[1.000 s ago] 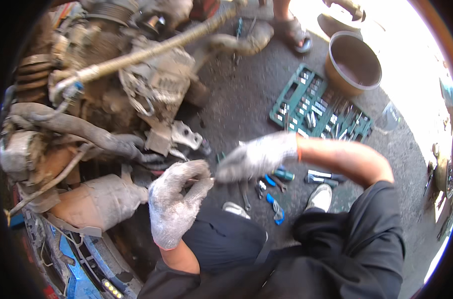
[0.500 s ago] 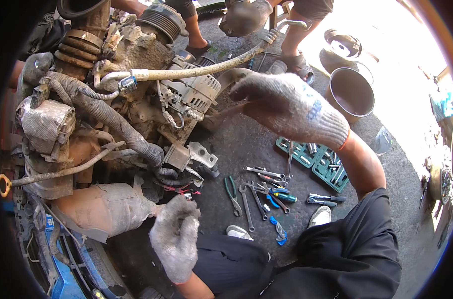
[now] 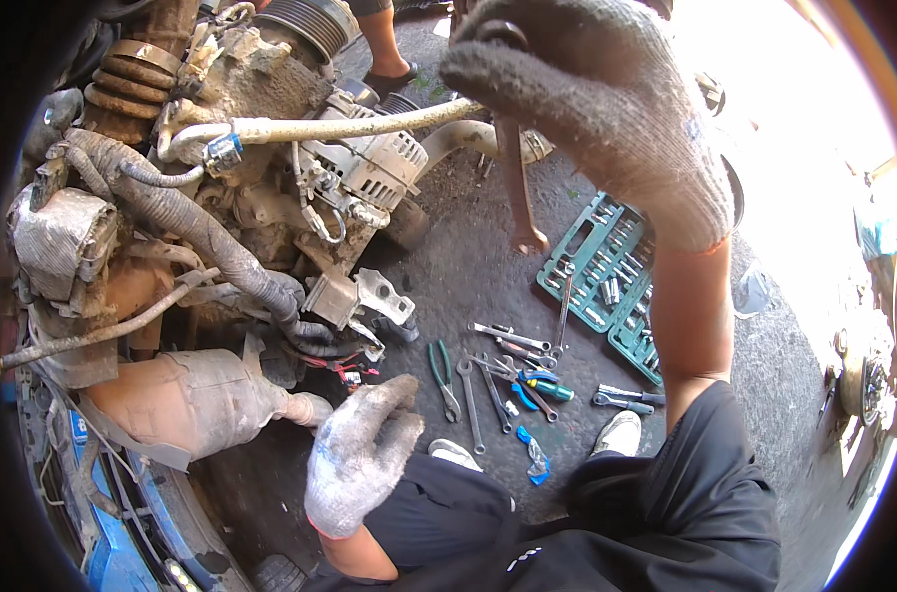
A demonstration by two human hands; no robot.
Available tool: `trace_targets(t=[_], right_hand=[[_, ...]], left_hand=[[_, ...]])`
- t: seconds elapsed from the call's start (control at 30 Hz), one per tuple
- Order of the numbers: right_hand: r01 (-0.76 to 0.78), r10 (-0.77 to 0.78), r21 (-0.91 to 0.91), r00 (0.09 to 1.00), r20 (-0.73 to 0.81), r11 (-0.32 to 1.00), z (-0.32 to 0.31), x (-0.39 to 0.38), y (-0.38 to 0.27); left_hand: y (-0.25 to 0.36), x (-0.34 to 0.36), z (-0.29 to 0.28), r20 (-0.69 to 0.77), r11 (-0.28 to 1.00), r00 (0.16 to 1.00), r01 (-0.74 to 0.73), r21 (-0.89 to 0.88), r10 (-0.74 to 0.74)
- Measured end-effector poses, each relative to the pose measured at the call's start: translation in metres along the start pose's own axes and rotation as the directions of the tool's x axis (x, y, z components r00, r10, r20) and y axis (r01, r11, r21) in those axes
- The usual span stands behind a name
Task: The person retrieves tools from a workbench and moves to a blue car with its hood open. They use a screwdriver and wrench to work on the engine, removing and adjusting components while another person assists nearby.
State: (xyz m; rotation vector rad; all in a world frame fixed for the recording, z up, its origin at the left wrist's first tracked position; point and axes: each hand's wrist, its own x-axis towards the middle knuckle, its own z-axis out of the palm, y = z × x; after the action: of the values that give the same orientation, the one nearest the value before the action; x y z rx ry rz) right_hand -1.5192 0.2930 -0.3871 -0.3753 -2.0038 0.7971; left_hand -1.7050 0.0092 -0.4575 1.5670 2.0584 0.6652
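My right hand (image 3: pixel 616 109), in a dirty knitted glove, is raised high at the top of the view. Its fingers are closed round a rusty brown wrench (image 3: pixel 512 183), which hangs down with its jaw end lowest; the upper part is hidden by the glove. My left hand (image 3: pixel 359 459), gloved too, hovers over my left thigh with thumb and fingers loosely curved and apart, nothing visible between them. Close by it is the outlet of a brown metal canister (image 3: pixel 197 405). The engine (image 3: pixel 271 89), with its alternator (image 3: pixel 364 168) and a pale hose (image 3: pixel 359 125), fills the left side.
On the dark ground lie green-handled pliers (image 3: pixel 444 380), several wrenches (image 3: pixel 471 405), a screwdriver (image 3: pixel 557 391), ratchet handles (image 3: pixel 626 399) and a blue wrapper (image 3: pixel 535 456). An open green socket case (image 3: pixel 576 296) lies beyond. Another person's leg (image 3: pixel 381 44) stands behind the engine.
My right hand has risen, and the wrench has swung from pointing toward the engine to hanging down. My left hand has shifted slightly right. The view has turned a little.
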Motion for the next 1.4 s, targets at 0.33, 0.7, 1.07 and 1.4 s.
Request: trace_targets(t=[0.33,0.7,1.07,1.4], right_hand=[[-0.293,0.277,-0.061,0.940,-0.198,0.954,-0.003,-0.008,0.009],[-0.386,0.384,-0.105,0.922,-0.043,0.916,-0.014,-0.008,0.028],[-0.604,0.603,-0.119,0.796,-0.052,0.788,-0.006,0.004,-0.028],[-0.347,0.358,0.122,0.930,-0.085,0.930,0.006,0.001,0.015]], left_hand=[[0.006,-0.009,0.000,0.094,0.995,0.990,0.099,0.033,-0.102],[0.024,-0.015,0.000,0.158,0.994,0.987,-0.006,0.105,-0.010],[0.021,-0.023,-0.004,0.153,0.991,0.988,-0.042,0.124,0.023],[0.021,-0.030,-0.007,0.152,0.994,0.988,-0.023,0.112,0.006]])
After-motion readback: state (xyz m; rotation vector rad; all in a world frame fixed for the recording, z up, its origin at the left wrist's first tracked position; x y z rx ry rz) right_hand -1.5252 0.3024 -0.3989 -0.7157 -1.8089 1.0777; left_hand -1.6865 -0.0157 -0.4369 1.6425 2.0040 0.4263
